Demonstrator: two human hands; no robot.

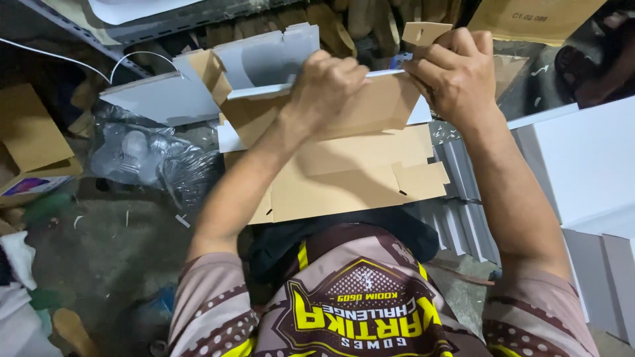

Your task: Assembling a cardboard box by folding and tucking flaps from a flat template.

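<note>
A flat cardboard box blank (360,175), brown inside and white outside, lies across my lap with its far panel folded up. My left hand (327,86) grips the top edge of that raised panel near its middle, fingers curled over it. My right hand (450,73) holds the panel's right end and pinches a small brown tab (423,32) that sticks up above it. A side flap (210,71) juts up at the left end of the blank.
White folded box panels (582,165) are stacked at my right. A crumpled clear plastic bag (152,158) lies on the floor at left, next to a brown cardboard piece (30,132). More white sheets (162,99) lean behind the blank, under a grey metal rail (99,33).
</note>
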